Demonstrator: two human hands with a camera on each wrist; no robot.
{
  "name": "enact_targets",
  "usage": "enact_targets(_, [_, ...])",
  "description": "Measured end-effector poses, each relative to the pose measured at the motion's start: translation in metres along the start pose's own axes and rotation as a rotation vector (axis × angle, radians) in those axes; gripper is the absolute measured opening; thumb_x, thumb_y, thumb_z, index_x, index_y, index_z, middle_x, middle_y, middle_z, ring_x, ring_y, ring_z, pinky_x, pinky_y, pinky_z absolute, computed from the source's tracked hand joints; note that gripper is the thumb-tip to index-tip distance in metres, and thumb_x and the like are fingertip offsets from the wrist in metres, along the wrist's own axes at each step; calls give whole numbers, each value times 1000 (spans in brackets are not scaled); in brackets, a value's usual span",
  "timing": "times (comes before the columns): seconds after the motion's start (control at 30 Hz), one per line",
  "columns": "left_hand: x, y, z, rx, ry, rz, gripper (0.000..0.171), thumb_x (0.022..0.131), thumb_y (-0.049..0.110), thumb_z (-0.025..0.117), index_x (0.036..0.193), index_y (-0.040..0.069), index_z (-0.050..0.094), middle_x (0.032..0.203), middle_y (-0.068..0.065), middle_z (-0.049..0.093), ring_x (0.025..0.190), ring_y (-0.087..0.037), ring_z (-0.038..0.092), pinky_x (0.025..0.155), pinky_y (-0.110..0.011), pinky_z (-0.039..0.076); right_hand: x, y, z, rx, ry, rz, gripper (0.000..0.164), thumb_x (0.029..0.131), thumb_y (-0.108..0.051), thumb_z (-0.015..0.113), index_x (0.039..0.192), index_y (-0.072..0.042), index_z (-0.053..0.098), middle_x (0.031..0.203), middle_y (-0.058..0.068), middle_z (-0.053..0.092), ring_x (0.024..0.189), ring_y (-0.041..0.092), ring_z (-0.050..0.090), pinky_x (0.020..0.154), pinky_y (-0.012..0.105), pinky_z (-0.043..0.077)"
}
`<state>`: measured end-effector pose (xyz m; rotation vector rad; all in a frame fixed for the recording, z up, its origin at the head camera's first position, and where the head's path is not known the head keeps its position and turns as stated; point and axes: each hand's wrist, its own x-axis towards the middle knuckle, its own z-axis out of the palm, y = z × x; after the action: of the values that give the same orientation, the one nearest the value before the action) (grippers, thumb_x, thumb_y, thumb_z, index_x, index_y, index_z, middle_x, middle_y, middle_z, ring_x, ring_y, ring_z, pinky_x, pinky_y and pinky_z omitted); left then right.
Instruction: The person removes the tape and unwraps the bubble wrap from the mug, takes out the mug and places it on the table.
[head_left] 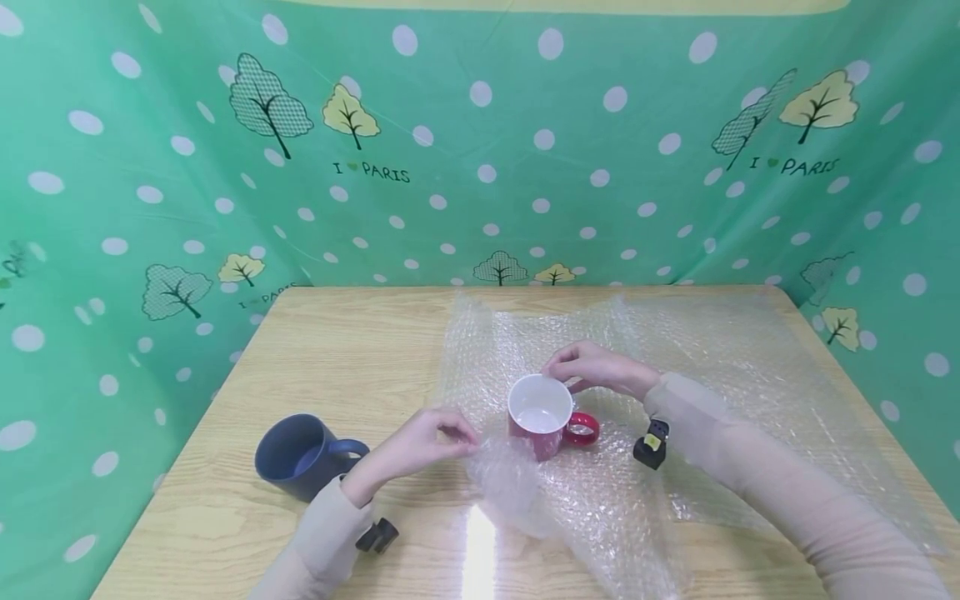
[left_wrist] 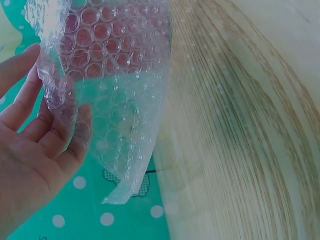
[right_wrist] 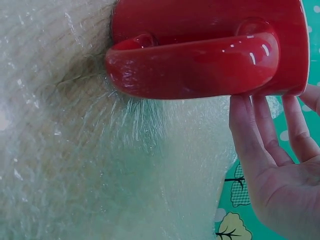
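Note:
A red mug with a white inside [head_left: 538, 404] stands upright on a sheet of bubble wrap [head_left: 600, 508], its red handle [right_wrist: 190, 67] pointing right. My left hand [head_left: 420, 442] pinches a raised edge of the bubble wrap beside the mug's front left. In the left wrist view that flap [left_wrist: 115, 100] hangs in front of the mug, whose red side shows through the bubbles. My right hand [head_left: 596, 367] holds the mug at its back rim, with several fingers [right_wrist: 245, 130] against the outer side. The far side of the mug is hidden.
To the left, a dark blue mug [head_left: 296, 458] lies tilted on the wooden table [head_left: 352, 350], its handle to the right, near my left wrist. More bubble wrap [head_left: 720, 358] spreads over the table's right side. A green dotted curtain [head_left: 480, 167] surrounds the table's back and sides.

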<state>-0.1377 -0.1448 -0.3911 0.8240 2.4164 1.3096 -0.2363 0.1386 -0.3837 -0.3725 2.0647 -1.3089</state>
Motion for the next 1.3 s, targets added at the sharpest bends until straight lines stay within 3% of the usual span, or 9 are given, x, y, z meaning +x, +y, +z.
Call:
enact_targets(0.6, [-9, -11, -2, -1, -113, 3, 10, 79, 17, 65, 85, 9, 65, 84, 3, 63, 79, -6, 56, 76, -26, 48, -2, 0, -1, -6, -18, -11, 31, 85, -23, 56, 104, 0, 61, 108, 11, 59, 99, 25, 56, 82, 39, 49])
enact_targets(1.3, [-16, -15, -3, 23, -170, -53, 10, 78, 17, 66, 85, 10, 65, 82, 3, 62, 76, -6, 55, 74, -30, 50, -1, 1, 2, 25, -3, 13, 29, 83, -23, 58, 104, -2, 61, 108, 10, 59, 97, 24, 57, 83, 38, 49])
